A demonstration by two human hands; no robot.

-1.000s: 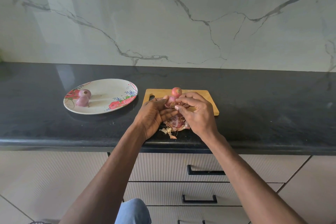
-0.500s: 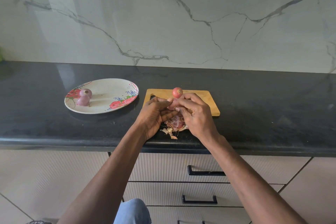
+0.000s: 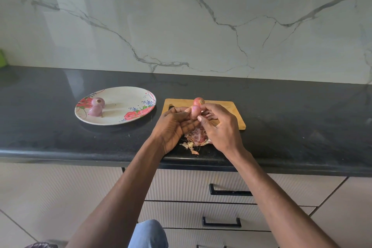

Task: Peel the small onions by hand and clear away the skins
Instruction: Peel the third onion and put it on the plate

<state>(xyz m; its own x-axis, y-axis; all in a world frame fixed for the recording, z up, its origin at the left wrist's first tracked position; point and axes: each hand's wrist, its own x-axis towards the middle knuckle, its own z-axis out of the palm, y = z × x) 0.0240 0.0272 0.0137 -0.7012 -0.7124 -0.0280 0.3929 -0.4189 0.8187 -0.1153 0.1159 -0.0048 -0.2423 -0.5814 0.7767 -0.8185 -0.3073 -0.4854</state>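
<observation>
While held: the small pinkish-purple onion (image 3: 195,111) sits between both hands above the near edge of the pale wooden cutting board (image 3: 231,110).
Left hand (image 3: 173,127): palm turned inward, fingers curled, cradling it from the left.
Right hand (image 3: 219,127): just right, fingertips pinching it.
Axis: roughly upright.
Papery skins (image 3: 194,139): heaped on the black table (image 3: 302,117), directly beneath.

Home kitchen: black countertop (image 3: 281,106), marble backsplash (image 3: 221,16), drawers (image 3: 221,191).
</observation>
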